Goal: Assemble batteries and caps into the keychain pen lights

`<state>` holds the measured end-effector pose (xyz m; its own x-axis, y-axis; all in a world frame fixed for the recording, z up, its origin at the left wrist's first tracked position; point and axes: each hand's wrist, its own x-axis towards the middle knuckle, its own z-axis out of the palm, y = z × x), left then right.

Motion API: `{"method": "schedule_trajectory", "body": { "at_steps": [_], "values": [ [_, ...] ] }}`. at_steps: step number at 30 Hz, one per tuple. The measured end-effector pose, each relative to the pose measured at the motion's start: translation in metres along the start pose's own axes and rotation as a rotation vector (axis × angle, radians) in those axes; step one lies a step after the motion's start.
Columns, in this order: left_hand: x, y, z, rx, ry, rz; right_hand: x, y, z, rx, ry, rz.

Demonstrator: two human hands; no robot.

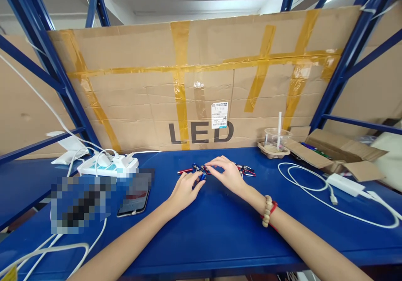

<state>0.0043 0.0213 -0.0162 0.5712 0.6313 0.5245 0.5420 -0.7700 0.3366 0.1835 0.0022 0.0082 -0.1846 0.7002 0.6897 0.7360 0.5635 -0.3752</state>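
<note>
- My left hand (184,189) has thumb and forefinger closed on a small blue piece (203,176), low over the middle of the bench (226,235).
- My right hand (228,175) reaches in from the other side, fingertips just beside the blue piece; I cannot tell whether they grip anything.
- A slim red rod (185,171) lies just beyond my left fingers, a dark loop (195,166) near its inner end.
- More red and dark clips (249,173) lie beyond my right hand, partly hidden by it.
- Left side: phone (133,201), white power strip (108,166) with plugs in it.
- Right side: white cable (293,180) in loose loops, white adapter (345,184), open carton (336,149), clear cup (276,138) with a straw.
- Behind: taped cardboard (150,105) lettered LED.
</note>
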Motion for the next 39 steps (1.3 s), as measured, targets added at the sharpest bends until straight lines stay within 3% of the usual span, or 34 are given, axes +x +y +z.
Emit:
{"method": "schedule_trajectory", "body": {
  "at_steps": [5, 13, 16, 19, 25, 31, 39],
  "values": [
    [-0.001, -0.004, 0.002, -0.002, 0.033, 0.009, -0.002, -0.008, 0.002, 0.122, -0.001, -0.062],
    [0.0, 0.0, 0.0, 0.002, 0.041, -0.017, 0.0, -0.006, 0.0, 0.314, -0.111, 0.0],
    [0.0, 0.002, -0.001, 0.0, 0.062, -0.045, 0.003, 0.009, -0.008, 0.143, 0.008, 0.107],
    [0.0, 0.004, 0.0, 0.018, 0.074, -0.055, 0.004, 0.032, -0.014, -0.194, 0.083, 0.188],
    [-0.002, 0.008, -0.003, 0.038, 0.029, -0.021, -0.003, 0.06, -0.009, -0.509, -0.124, 0.229],
    [-0.001, 0.01, -0.006, 0.049, 0.025, 0.009, -0.007, 0.063, -0.002, -0.617, -0.281, 0.168],
    [-0.002, 0.009, -0.002, 0.051, 0.027, 0.003, -0.007, 0.047, 0.002, -0.513, -0.345, 0.04]
  ]
}}
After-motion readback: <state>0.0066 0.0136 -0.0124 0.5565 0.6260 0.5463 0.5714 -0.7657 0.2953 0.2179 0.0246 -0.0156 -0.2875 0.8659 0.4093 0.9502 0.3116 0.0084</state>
